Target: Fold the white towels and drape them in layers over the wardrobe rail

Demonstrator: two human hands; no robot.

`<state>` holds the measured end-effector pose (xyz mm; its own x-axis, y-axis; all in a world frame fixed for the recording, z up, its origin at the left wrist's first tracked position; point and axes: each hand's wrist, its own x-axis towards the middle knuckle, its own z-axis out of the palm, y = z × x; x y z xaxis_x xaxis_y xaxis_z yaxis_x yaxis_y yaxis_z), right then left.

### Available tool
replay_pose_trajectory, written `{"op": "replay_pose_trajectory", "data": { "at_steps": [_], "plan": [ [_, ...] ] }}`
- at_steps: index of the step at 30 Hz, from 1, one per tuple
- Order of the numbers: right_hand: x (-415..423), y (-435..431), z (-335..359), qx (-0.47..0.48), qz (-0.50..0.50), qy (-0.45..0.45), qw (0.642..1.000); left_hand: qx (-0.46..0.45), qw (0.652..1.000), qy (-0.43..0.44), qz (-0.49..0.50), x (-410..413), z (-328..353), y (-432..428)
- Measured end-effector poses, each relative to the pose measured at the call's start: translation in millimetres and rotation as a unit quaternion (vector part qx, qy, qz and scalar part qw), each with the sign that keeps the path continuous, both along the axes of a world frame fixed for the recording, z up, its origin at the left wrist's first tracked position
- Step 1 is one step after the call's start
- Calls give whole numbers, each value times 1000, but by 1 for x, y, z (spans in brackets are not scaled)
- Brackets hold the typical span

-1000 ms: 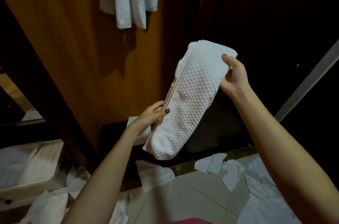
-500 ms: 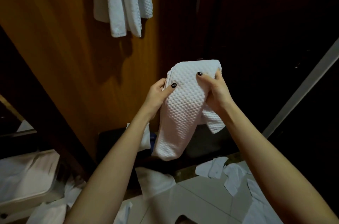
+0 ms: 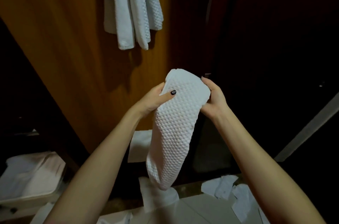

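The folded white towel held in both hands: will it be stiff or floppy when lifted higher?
Probably floppy: the folded towel hangs limp below the left hand and right hand, which grip only its top. Likely not slippery, since its dimpled surface looks rough. Its stacked layers, visible at the top edge, may slip apart.

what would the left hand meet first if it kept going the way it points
The folded white towel, which the left hand grips near the top. Past it, the line seems to lead to the right hand, though depth is unclear.
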<state>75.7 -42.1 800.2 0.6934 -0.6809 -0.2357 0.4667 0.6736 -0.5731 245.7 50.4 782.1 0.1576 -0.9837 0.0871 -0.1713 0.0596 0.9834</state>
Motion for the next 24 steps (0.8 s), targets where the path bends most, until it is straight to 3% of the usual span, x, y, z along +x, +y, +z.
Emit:
{"op": "replay_pose_trajectory", "data": {
  "at_steps": [8, 12, 15, 24],
  "plan": [
    [51, -39, 84, -91, -21, -20, 995, 36, 996, 6, 81, 50, 13, -10],
    [68, -52, 123, -94, -41, -37, 994, -14, 995, -22, 93, 75, 63, -14],
    [77, -69, 152, -102, -65, -72, 990, 20, 994, -81, 69, 96, 95, -13],
    [127, -122, 224, -284, -113, -137, 942, -67, 982, -88, 153, 171, 207, -15]
  ]
}}
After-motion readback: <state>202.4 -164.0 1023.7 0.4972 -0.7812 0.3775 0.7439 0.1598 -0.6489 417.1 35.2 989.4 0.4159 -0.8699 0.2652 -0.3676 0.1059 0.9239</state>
